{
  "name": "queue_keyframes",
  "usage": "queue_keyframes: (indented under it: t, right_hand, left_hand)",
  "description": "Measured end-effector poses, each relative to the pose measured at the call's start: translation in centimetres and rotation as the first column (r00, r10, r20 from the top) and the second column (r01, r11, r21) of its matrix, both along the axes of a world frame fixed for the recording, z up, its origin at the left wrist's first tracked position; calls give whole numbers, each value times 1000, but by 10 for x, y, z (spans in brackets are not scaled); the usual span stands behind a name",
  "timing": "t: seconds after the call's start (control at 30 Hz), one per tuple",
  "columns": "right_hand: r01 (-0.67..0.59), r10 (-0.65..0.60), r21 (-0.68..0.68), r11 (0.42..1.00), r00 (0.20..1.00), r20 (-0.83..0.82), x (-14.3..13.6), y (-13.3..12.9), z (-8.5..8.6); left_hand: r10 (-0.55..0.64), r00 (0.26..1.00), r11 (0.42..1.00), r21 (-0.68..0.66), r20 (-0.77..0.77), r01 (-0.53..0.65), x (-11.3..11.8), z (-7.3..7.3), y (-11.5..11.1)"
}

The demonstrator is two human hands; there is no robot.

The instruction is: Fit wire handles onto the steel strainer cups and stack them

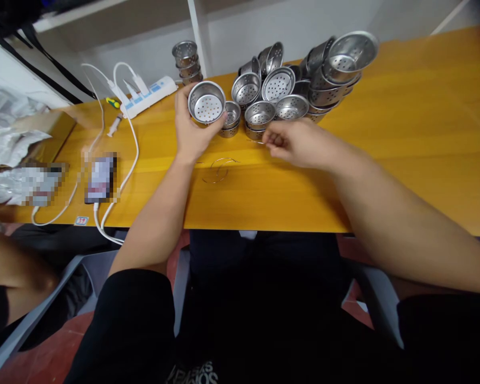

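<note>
My left hand (pixel 194 128) is wrapped round a perforated metal cup (pixel 208 106), its mouth tilted toward me so that the holes in its base show. My right hand (pixel 284 140) is closed, fingertips pinched together just in front of a short stack of perforated cups (pixel 260 118). A thin pale sliver shows beside those fingertips; what they hold is too small to make out. On the table between my forearms lie thin curved wires (pixel 220 169). A small pair of stacked cups (pixel 231 120) stands right beside the held cup.
More perforated cups, stacked and tilted, crowd the back, with a tall leaning stack (pixel 330 80) at right and another stack (pixel 186 58) behind my left hand. A power strip (pixel 150 97), white cables, a phone (pixel 101 180) and a syringe (pixel 114 125) lie left. Another person's arm (pixel 18 261) is at far left.
</note>
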State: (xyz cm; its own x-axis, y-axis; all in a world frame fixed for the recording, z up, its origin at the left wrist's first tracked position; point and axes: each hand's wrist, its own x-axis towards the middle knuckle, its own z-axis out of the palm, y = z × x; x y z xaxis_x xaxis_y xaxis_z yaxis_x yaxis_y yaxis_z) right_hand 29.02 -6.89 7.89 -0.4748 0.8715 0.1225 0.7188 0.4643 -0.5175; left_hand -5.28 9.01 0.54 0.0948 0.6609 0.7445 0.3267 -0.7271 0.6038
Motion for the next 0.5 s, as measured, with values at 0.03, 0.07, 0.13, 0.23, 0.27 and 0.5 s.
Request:
queue_keyframes:
  t: [0.03,0.07,0.13,0.23,0.27,0.5]
  right_hand:
    - [10,-9,22,1000,998,-58,1,0,-2]
    - [23,-18,39,999,994,-109,2,0,-3]
    - [51,-42,43,998,981,-191,2,1,-8]
    - [95,-98,-24,995,958,-270,1,2,-15]
    - [112,-120,-43,993,950,-287,0,3,-17]
    - [223,-216,10,975,953,-213,-9,-1,-9]
  left_hand:
    - [6,1000,1000,19,4,-6,3,2,-4]
    - [14,1000,999,36,9,-14,7,3,-7]
    - [24,1000,998,52,12,-25,14,5,-14]
    - [24,1000,999,49,2,-24,22,5,-21]
    - [22,1000,999,42,-3,-22,24,5,-23]
    - [-45,999,985,-165,-17,41,36,15,-47]
